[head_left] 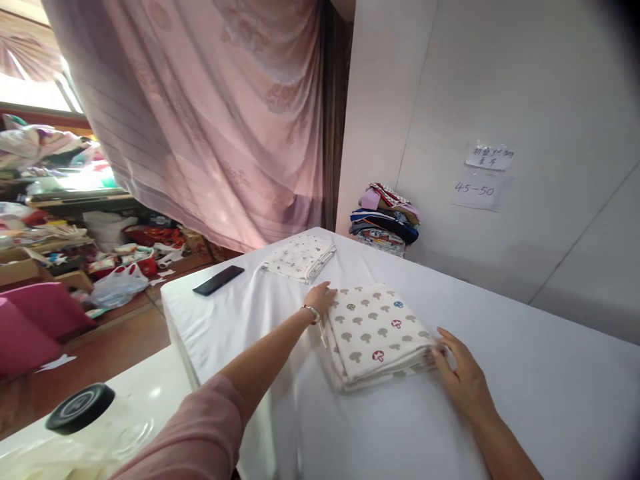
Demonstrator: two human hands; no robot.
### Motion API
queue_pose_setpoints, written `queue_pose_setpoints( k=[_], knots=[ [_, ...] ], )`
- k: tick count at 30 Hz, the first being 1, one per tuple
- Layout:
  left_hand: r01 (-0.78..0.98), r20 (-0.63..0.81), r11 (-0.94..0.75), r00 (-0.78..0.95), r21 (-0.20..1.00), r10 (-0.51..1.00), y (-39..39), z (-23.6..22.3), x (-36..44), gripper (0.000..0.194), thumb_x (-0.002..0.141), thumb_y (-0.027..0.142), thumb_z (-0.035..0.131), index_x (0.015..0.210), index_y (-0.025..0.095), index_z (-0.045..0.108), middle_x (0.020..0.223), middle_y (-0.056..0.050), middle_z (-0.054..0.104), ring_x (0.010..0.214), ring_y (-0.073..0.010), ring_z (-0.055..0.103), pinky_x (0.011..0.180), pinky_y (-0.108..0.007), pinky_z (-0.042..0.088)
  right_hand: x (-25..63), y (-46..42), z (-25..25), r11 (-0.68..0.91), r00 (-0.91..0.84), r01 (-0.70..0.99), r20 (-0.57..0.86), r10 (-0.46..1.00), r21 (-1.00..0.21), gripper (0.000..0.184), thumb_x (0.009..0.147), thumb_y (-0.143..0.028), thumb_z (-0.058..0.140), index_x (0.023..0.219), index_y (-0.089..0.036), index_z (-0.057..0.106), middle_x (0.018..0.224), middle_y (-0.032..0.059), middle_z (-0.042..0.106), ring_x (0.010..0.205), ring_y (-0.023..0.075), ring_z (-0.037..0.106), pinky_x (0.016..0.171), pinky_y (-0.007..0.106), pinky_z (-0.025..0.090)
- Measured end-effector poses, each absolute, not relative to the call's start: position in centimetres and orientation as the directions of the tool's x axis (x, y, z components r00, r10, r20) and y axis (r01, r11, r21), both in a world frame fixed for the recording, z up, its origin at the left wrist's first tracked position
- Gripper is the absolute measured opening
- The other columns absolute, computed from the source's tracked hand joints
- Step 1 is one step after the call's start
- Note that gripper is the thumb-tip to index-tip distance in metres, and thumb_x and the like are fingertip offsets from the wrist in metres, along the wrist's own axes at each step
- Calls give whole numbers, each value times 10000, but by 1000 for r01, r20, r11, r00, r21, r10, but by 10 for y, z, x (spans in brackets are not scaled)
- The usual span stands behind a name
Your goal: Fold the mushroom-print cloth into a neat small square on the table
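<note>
A folded white cloth point(375, 327) printed with grey mushrooms, plus a few red, blue and green ones, lies in layers on the white-covered table point(500, 413). At its far left corner, my left hand point(321, 301) grips the edge, with the fingertips partly hidden. My right hand point(465, 377) holds the near right corner between thumb and fingers. Behind it, apart from both hands, sits another folded white cloth point(300, 259) with a small dark print.
A black phone point(219, 280) lies near the table's left edge. Stacked folded fabrics point(384, 217) stand by the wall at the back. A jar with a black lid point(81, 407) is at lower left. Bags and boxes clutter the floor beyond, beside a pink curtain point(215, 113).
</note>
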State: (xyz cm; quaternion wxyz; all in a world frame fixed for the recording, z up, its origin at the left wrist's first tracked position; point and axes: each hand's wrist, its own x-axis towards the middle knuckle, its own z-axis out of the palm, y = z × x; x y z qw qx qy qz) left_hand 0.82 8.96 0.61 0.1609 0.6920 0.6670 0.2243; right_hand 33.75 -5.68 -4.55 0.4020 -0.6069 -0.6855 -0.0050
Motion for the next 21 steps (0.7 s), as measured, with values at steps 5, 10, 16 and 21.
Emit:
queue_pose_setpoints(
  k=[5, 10, 16, 21],
  knots=[
    [768, -15, 23, -18, 640, 1000, 103, 11, -1, 313, 762, 420, 537, 957, 203, 649, 911, -39, 671, 795, -184, 614, 679, -268, 482, 341, -53, -50, 285, -102, 863, 408, 907, -418, 418, 853, -444, 438, 1200, -234, 541, 1293, 39, 494, 1202, 230, 437, 990, 436, 403],
    [693, -15, -6, 24, 721, 1000, 112, 6, -1, 237, 753, 360, 555, 887, 197, 663, 848, -5, 669, 778, -136, 598, 665, -199, 462, 347, -52, -56, 354, -118, 845, 507, 854, -401, 387, 853, -438, 442, 1100, -197, 619, 1224, 55, 555, 1202, 238, 435, 1015, 458, 371],
    [678, -81, 65, -8, 732, 997, 116, -7, -8, 188, 718, 332, 584, 811, 186, 658, 756, -17, 650, 682, -141, 578, 570, -206, 440, 347, -50, -57, 290, -67, 846, 451, 890, -447, 362, 873, -417, 398, 1029, -214, 654, 1157, 43, 602, 1126, 210, 510, 975, 425, 421],
    [650, -155, 109, 13, 752, 988, 113, 6, -8, 283, 716, 443, 593, 803, 180, 646, 704, -17, 631, 591, -124, 557, 497, -195, 416, 324, -52, -27, 310, -89, 882, 522, 848, -355, 329, 859, -397, 418, 941, -207, 673, 1038, 61, 653, 1047, 236, 554, 926, 453, 433]
  ],
)
